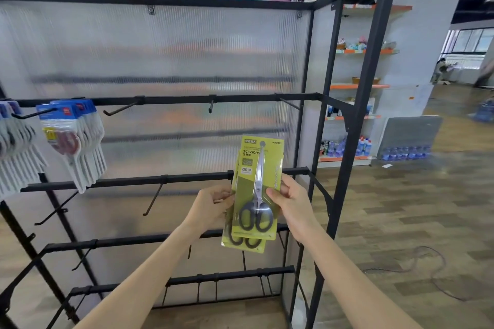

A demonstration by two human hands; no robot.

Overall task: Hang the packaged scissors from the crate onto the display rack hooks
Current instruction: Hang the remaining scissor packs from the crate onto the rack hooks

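Holding small stack of packaged scissors (254, 195) upright in front of display rack (347, 104), near its right edge, level w/ second crossbar. Looks like 2–3 yellow-green cards, front one offset up from the rest. Left hand (213, 205) pinching left card edge, fingers curled round it; right hand (290, 201) clamped on right edge, thumb on front face beside blade. Crate not in view. Handling guess: light, card stiff-ish but bends under side squeeze; blister film slick, so cards prob slide on each other. Steel weight sits low at handles, so pack should hang straight off top hole. Best grip: card edges at mid-height, keep hang hole at top clear, peel off front pack only. Nearest free hook (211, 107) on upper bar, up-left of pack. Blue-carded stock (72, 139) already hung at rack's left end.
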